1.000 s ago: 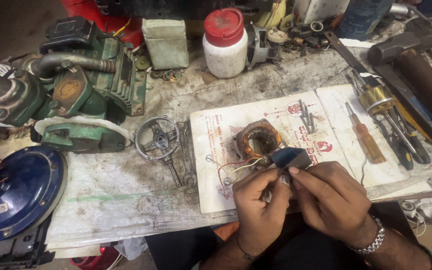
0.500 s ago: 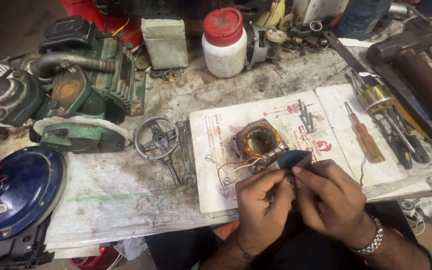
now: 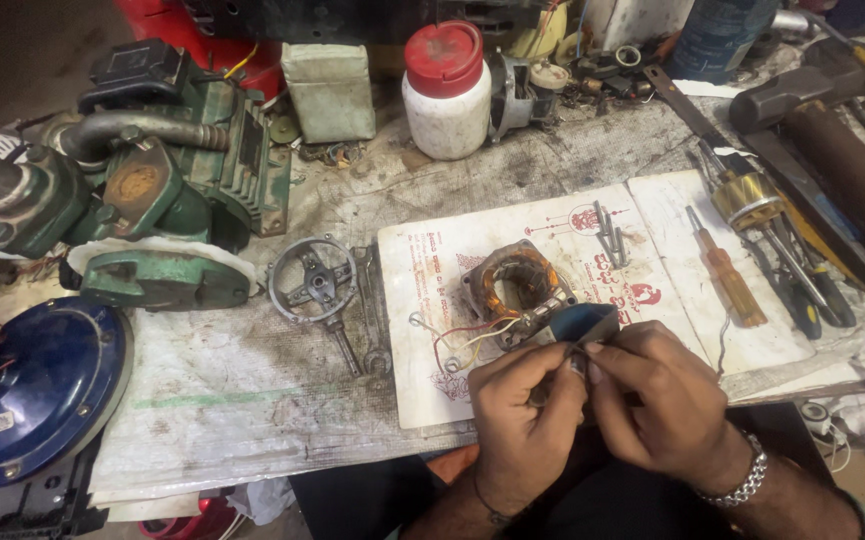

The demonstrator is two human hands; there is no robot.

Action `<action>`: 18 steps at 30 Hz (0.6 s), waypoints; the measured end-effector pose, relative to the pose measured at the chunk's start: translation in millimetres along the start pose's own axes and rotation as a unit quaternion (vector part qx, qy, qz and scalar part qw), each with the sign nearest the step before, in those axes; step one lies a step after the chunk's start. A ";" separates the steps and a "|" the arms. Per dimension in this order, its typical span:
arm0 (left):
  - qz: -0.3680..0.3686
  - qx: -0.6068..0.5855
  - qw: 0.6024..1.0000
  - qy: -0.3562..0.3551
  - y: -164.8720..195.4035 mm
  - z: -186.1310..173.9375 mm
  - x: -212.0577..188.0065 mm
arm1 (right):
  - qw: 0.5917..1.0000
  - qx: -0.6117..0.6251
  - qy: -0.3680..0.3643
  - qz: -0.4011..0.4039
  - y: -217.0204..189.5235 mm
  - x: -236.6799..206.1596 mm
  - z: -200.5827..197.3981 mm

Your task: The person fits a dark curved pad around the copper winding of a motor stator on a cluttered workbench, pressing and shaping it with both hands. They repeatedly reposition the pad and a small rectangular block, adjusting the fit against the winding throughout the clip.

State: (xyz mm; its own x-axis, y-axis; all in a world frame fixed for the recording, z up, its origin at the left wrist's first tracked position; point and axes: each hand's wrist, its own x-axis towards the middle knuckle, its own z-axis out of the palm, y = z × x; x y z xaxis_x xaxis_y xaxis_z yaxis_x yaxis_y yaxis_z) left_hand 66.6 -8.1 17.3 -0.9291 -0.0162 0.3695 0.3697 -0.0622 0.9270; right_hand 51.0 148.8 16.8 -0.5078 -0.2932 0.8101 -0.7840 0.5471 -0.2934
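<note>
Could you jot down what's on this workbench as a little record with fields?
Place: cluttered workbench
Left hand: pinching a small part with the right hand
Right hand: fingertips meet the left hand's, beside a blue piece
Just beyond: copper-wound motor stator on a white sheet
Left side: green pump, blue round cover
Right side: orange-handled screwdriver
Back: red-lidded white jar

White jar point(image 3: 445, 110) with red lid: rear centre of bench. Pale green rectangular box point(image 3: 329, 92): left of jar. White printed sheets point(image 3: 432, 300) with red markings: bench front, beneath parts.
</note>
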 end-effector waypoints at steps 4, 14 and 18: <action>0.022 0.013 1.000 -0.005 -0.6 -1.6 1.5 | 1.000 -0.010 -0.011 0.028 -1.2 -0.7 0.7; -0.012 -0.008 1.000 -0.004 -2.9 -0.5 -1.0 | 0.999 0.016 0.008 0.029 1.6 -5.3 1.7; 0.005 0.004 1.000 -0.004 -4.5 -1.6 -0.4 | 1.000 -0.002 -0.010 0.022 0.8 -2.5 1.2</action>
State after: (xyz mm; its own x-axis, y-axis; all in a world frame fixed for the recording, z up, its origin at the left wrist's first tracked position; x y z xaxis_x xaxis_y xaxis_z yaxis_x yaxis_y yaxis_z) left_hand 65.3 -9.5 12.9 -0.9251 -0.0089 0.3797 0.3796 -0.0535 0.9236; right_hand 51.2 149.1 13.9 -0.5481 -0.2848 0.7864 -0.7598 0.5627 -0.3258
